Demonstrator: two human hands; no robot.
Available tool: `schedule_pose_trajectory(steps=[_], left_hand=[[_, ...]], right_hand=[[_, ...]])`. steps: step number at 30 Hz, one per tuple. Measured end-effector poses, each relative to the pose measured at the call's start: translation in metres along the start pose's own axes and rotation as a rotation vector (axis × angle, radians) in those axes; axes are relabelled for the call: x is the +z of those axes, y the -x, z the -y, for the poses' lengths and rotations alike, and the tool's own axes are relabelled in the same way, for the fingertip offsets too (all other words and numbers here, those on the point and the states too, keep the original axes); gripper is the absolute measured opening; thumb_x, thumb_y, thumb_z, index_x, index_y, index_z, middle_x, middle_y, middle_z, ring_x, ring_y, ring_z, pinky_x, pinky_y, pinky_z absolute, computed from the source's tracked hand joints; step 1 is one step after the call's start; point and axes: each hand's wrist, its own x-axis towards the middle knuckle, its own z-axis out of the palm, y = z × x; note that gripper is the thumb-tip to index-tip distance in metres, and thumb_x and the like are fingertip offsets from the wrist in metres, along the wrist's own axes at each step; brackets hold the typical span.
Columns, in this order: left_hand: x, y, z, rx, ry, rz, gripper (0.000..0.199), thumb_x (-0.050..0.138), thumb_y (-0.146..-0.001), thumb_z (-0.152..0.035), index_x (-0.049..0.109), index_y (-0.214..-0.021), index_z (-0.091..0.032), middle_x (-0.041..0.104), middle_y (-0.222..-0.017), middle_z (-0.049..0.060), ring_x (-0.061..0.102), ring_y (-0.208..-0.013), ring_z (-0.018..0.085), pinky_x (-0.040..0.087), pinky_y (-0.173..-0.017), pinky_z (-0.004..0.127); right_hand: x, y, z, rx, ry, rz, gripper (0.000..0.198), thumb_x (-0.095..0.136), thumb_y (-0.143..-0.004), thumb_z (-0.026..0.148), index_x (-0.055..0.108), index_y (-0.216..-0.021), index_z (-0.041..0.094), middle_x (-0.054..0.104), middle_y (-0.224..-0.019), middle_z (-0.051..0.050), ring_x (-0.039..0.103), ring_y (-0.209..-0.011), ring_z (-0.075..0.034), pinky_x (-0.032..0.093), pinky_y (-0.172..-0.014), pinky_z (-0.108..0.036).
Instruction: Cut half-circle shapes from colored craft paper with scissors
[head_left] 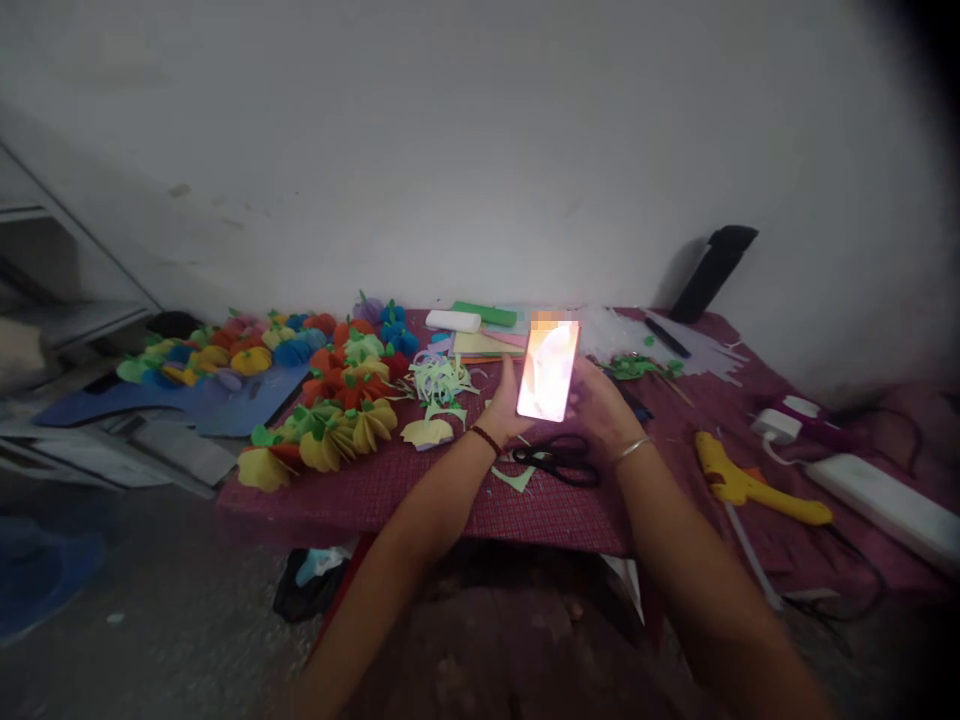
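Observation:
A smartphone with a brightly lit screen is held upright above the table. My left hand grips its left edge, with a dark beaded bracelet on the wrist. On the phone's right side, my right hand is closed around the edge, a pale bangle at its wrist. Most of the fingers are behind the phone. Below it, black-handled scissors lie on the red checked tablecloth. Pale green paper scraps lie beside the scissors.
Many colourful paper pumpkins cover the table's left side. Shredded paper strips and paper rolls lie behind my left hand. To the right are a yellow glue gun, a white power strip and a black upright object.

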Motion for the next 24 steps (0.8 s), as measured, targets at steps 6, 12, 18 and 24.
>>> schedule_pose_trajectory(steps=[6, 12, 18, 24], left_hand=[[0.0, -0.001, 0.002, -0.043, -0.062, -0.018, 0.088, 0.015, -0.092, -0.076, 0.061, -0.135, -0.013, 0.075, -0.107, 0.021, 0.074, -0.085, 0.03, 0.058, -0.081, 0.05], [0.002, -0.003, 0.004, -0.005, -0.163, -0.044, 0.066, 0.03, -0.099, -0.062, 0.064, -0.129, -0.013, 0.076, -0.105, 0.017, 0.074, -0.077, 0.024, 0.06, -0.075, 0.041], [0.005, -0.003, 0.005, -0.001, -0.131, -0.079, 0.062, 0.035, -0.1, -0.059, 0.066, -0.126, -0.012, 0.077, -0.098, 0.015, 0.073, -0.072, 0.024, 0.06, -0.068, 0.038], [0.013, 0.005, 0.004, -0.122, -0.068, -0.047, 0.059, 0.046, -0.095, -0.06, 0.067, -0.126, -0.013, 0.077, -0.099, 0.016, 0.074, -0.079, 0.026, 0.059, -0.079, 0.042]], right_hand=[[-0.001, 0.005, 0.006, 0.138, -0.067, 0.054, 0.052, 0.086, -0.06, 0.04, 0.064, -0.104, 0.024, 0.07, -0.074, 0.002, 0.05, -0.045, -0.011, 0.034, -0.036, -0.023], [-0.004, -0.001, -0.001, 0.078, 0.015, 0.015, 0.055, 0.087, -0.052, 0.025, 0.066, -0.102, 0.021, 0.08, -0.099, -0.008, 0.071, -0.078, -0.024, 0.058, -0.066, -0.036], [-0.002, -0.005, -0.009, 0.05, 0.053, -0.037, 0.052, 0.088, -0.053, 0.032, 0.067, -0.098, 0.02, 0.08, -0.092, -0.007, 0.072, -0.077, -0.025, 0.057, -0.068, -0.037], [-0.005, -0.012, -0.017, 0.059, 0.035, -0.13, 0.072, 0.046, -0.075, 0.09, 0.064, -0.097, 0.024, 0.069, -0.066, -0.006, 0.062, -0.054, -0.023, 0.045, -0.047, -0.034]])
